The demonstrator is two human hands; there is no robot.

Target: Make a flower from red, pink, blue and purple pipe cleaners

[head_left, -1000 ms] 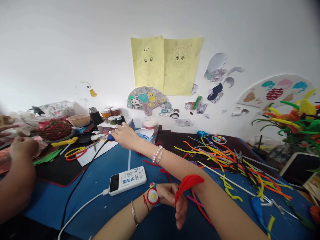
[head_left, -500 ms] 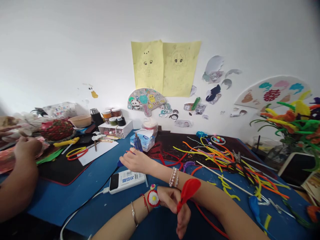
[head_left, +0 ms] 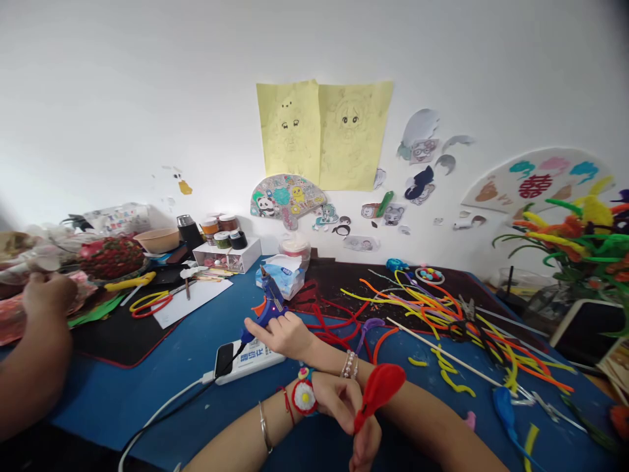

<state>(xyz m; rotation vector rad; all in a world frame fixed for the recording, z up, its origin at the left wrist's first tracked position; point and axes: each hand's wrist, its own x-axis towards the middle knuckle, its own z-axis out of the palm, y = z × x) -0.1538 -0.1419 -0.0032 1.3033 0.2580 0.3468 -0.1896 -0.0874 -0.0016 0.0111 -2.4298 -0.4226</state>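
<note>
Your left hand: grip pinched closed on red fuzzy petal, above blue tabletop. Your right hand: grip wrapped round blue glue gun, nozzle up, near white power bank.

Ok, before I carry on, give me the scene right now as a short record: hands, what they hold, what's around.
left hand: holds red fuzzy petal shape
right hand: grips blue glue gun, nozzle up
by the glue gun: white power bank, tissue pack
right side: yellow and orange fuzzy stems
far left: another person's hand
</note>
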